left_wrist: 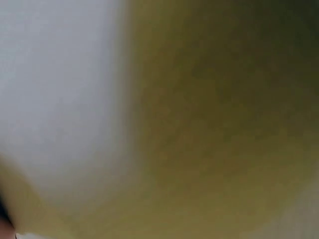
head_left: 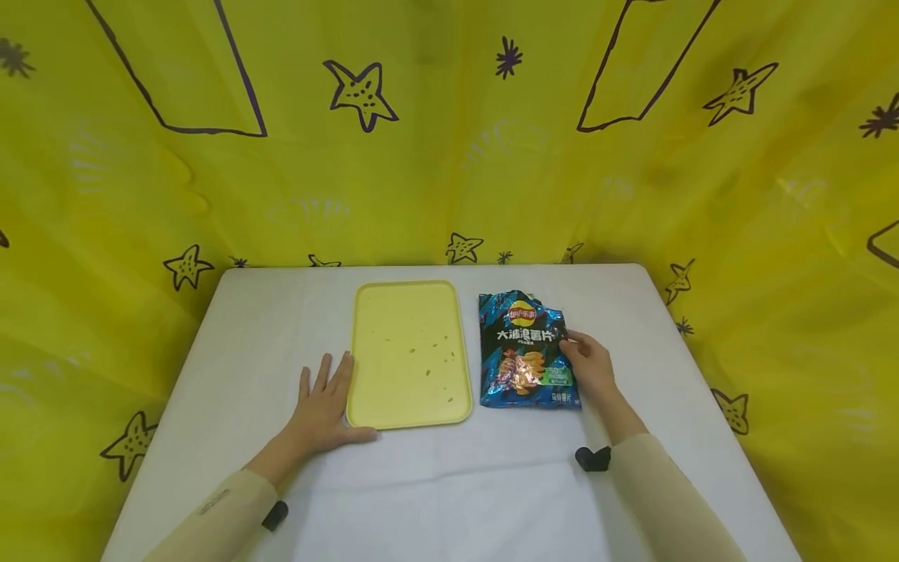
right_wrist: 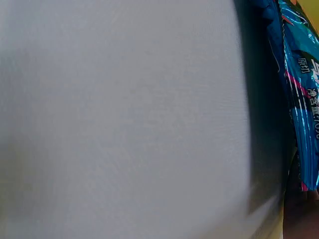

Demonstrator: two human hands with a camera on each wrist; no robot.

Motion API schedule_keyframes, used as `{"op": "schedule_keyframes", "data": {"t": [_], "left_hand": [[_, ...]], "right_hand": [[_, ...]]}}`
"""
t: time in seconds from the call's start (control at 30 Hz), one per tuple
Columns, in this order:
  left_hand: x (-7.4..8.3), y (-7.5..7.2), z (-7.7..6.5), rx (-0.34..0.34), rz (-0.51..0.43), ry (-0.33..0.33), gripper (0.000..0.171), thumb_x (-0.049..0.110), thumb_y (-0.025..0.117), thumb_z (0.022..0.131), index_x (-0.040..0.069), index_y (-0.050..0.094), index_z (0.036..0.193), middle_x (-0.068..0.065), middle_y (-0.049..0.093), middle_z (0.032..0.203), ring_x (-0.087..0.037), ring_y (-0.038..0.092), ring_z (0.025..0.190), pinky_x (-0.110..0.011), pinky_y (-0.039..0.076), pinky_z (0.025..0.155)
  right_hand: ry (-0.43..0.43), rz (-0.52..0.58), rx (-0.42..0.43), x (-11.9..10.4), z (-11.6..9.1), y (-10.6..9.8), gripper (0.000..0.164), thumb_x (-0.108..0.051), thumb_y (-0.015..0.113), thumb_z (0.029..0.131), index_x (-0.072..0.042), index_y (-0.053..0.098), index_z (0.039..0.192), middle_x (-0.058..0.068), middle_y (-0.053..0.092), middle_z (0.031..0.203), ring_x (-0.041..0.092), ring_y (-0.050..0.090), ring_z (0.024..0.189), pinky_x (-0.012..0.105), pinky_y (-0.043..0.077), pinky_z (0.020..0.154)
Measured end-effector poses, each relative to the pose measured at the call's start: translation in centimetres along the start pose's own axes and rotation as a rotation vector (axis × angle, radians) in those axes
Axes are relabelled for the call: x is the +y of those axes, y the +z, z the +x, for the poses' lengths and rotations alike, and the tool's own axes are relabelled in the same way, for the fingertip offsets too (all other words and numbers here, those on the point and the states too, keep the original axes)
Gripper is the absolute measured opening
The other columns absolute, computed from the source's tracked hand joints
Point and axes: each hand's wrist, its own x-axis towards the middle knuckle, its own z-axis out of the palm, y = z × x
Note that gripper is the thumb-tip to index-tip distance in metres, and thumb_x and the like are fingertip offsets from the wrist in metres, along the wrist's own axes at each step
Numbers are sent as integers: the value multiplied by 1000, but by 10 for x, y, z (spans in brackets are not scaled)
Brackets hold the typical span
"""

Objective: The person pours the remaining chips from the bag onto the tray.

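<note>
A yellow tray (head_left: 403,351) lies on the white table, with several small brown crumbs or flakes scattered over it. My left hand (head_left: 325,410) rests at the tray's left edge, its fingers spread and the thumb reaching along the near-left corner. To the right of the tray is a blue and black bag of potato chips (head_left: 518,343), crumpled along its top edge. My right hand (head_left: 592,367) pinches the bag's right side between thumb and fingers. In the right wrist view, the bag's blue side (right_wrist: 301,119) shows at the right edge. The left wrist view is mostly blurred.
The white table (head_left: 449,499) has rounded far corners. Behind it and at both sides hangs a yellow curtain (head_left: 435,179) with dark starfish drawings. A black wrist device (head_left: 594,459) sits at my right sleeve cuff, another (head_left: 276,516) at the left.
</note>
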Motion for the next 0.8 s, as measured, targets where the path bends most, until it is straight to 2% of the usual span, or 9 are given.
{"op": "schedule_keyframes", "data": {"t": [0.13,0.27,0.43,0.6,0.8], "left_hand": [[2,-1,1,-22,14,-15,132,89,46,56,6,0,147,-10,4,154,-37,-4,138,-61,-5,103],[3,-4,1,-52,21,-19,131,89,44,57,6,-2,147,-11,1,154,-37,-6,138,-61,-5,102],[3,-7,1,-67,7,-8,130,88,45,59,4,-2,147,-13,-1,154,-38,-8,137,-62,-6,101],[1,-5,2,-77,12,0,130,89,42,59,5,-5,147,-12,-3,154,-38,-10,137,-63,-7,101],[2,-6,1,-62,-2,3,130,88,44,59,4,-1,147,-13,1,154,-39,-7,137,-64,-5,101]], "right_hand": [[-9,42,-12,-3,-3,3,57,-46,51,91,-22,36,141,17,55,125,31,58,106,39,49,83],[-26,40,15,-4,-2,4,54,-42,51,92,-24,37,140,16,60,118,28,61,99,35,50,79],[-60,35,43,-10,-2,5,47,-38,47,95,-25,38,139,14,59,116,27,60,98,37,49,80],[-76,49,75,-18,-7,6,42,-34,45,96,-28,39,137,12,59,115,26,57,100,41,46,86],[-170,64,136,-29,-10,9,40,-35,48,95,-30,43,135,10,60,111,24,55,102,42,42,92]]}}
